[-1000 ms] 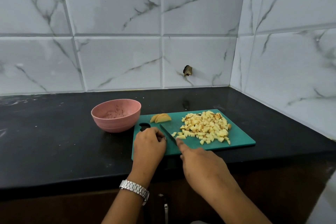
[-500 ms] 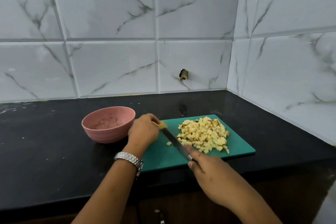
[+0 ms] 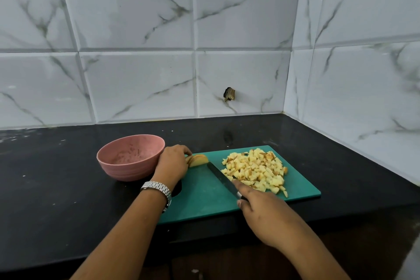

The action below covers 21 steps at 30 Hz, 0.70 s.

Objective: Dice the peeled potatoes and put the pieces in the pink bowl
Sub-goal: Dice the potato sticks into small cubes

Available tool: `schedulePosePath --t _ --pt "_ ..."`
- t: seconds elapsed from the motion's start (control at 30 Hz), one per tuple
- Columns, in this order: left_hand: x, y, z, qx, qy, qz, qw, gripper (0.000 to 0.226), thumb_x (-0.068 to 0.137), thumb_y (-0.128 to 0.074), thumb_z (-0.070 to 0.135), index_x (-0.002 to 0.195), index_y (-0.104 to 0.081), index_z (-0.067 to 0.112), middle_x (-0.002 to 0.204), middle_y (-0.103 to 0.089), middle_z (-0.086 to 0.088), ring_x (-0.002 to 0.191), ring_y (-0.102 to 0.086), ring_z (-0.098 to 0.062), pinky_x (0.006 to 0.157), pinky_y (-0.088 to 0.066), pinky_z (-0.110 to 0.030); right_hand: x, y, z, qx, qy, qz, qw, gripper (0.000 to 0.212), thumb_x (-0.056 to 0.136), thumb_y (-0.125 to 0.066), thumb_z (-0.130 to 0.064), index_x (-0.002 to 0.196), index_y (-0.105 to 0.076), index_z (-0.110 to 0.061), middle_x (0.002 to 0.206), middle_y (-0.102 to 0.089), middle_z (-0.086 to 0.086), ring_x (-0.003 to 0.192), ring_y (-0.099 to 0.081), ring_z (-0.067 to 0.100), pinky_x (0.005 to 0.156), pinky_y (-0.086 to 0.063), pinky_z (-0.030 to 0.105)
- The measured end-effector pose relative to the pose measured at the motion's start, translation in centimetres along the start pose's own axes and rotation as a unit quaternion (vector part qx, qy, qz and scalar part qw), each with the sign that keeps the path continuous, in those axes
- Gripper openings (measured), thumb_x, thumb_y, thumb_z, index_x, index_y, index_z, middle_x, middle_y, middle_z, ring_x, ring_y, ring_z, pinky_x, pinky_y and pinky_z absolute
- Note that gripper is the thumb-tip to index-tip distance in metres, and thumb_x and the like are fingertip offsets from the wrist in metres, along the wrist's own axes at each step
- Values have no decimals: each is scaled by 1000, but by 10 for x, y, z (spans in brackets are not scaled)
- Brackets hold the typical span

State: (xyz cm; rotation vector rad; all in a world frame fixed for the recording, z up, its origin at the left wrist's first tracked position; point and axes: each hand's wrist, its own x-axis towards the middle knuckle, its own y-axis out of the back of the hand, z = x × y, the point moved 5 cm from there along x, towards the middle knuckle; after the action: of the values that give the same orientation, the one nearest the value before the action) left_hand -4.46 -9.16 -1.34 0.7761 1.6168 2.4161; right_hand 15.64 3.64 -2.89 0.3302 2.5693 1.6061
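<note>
left grip (image 3: 173, 163) pinches potato slices (image 3: 199, 160); right grip (image 3: 261, 210) curls round knife (image 3: 221, 177)

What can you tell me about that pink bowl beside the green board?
The pink bowl is round and deep, matte pink with fine speckles, likely plastic, with faint ridges round its outer wall. It stands upright on the black counter, just left of the green cutting board. Inside are pale smears but no potato pieces. The left hand, holding potato slices, is close by its right side; contact cannot be told.

A silver link-band wristwatch (image 3: 156, 188), apparently metal, circles the left wrist.
</note>
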Motion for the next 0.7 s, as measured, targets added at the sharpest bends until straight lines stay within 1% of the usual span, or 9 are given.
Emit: schedulePosePath --t 0.1,0.2,0.27,0.37,0.4,0.5,0.6,0.63,0.7 --pt "-3 0 -3 -5 1 37 999 23 89 -63 13 111 -66 17 116 -65 -3 107 -58 -19 92 -45 -28 2 -1 2 10 -1 -3 1000 52 106 -34 -36 154 -16 -45 143 -50 -9 98 -54 9 87 -46 28" --pt "-6 0 -5 -43 8 57 997 18 85 -68 12 102 -67 15 109 -66 -5 102 -58 -19 89 -47 -30 2 -2 3 24 4 2 1000 52 106 -35 -36 154 -16 -45 137 -53 -8 84 -51 7 77 -44 26" --pt "-7 0 -6 -56 12 61 996 15 85 -69 14 100 -67 14 106 -66 -5 101 -57 -20 89 -46 -31 2 -1 4 31 3 2 1000 52 106 -35 -36 154 -16 -46 134 -54 -6 81 -50 6 76 -45 26" --pt "-6 -3 -7 -65 6 47 997 16 85 -69 15 101 -67 16 107 -67 -4 102 -57 -20 90 -44 -29 0 1 3 32 1 -3 999 52 106 -35 -37 153 -16 -47 142 -49 -5 103 -54 11 93 -48 31" --pt "-6 -4 -7 -71 7 35 997 18 86 -68 16 103 -67 17 109 -67 -4 103 -57 -20 91 -44 -29 -1 1 2 32 1 -5 999 52 106 -35 -37 154 -16 -47 143 -48 -5 105 -54 11 94 -47 31" --pt "-3 -4 -7 -88 12 -12 996 24 91 -61 18 114 -64 19 120 -63 -5 110 -56 -20 95 -43 -28 -3 1 0 41 9 -9 999 53 106 -36 -36 154 -17 -46 145 -48 -6 99 -55 10 91 -47 29" --pt "1 -9 -2 -70 -19 -83 994 36 97 -47 15 132 -54 21 134 -55 -6 122 -51 -23 105 -38 -31 -3 0 0 45 14 -10 999 53 106 -37 -36 154 -17 -45 148 -46 -4 114 -53 11 98 -45 30" --pt "2 -12 0 -47 -34 -101 993 37 99 -43 15 134 -52 22 136 -54 -6 124 -50 -24 107 -37 -33 -3 0 1 46 13 -12 999 53 106 -37 -36 154 -18 -45 149 -45 -4 118 -52 12 101 -44 30" --pt "3 -13 1 -12 -43 -97 994 37 99 -42 13 132 -54 22 135 -55 -6 122 -50 -25 106 -38 -36 -3 -1 2 49 14 -21 998 52 106 -38 -36 154 -19 -45 151 -42 -5 127 -48 14 105 -42 30"
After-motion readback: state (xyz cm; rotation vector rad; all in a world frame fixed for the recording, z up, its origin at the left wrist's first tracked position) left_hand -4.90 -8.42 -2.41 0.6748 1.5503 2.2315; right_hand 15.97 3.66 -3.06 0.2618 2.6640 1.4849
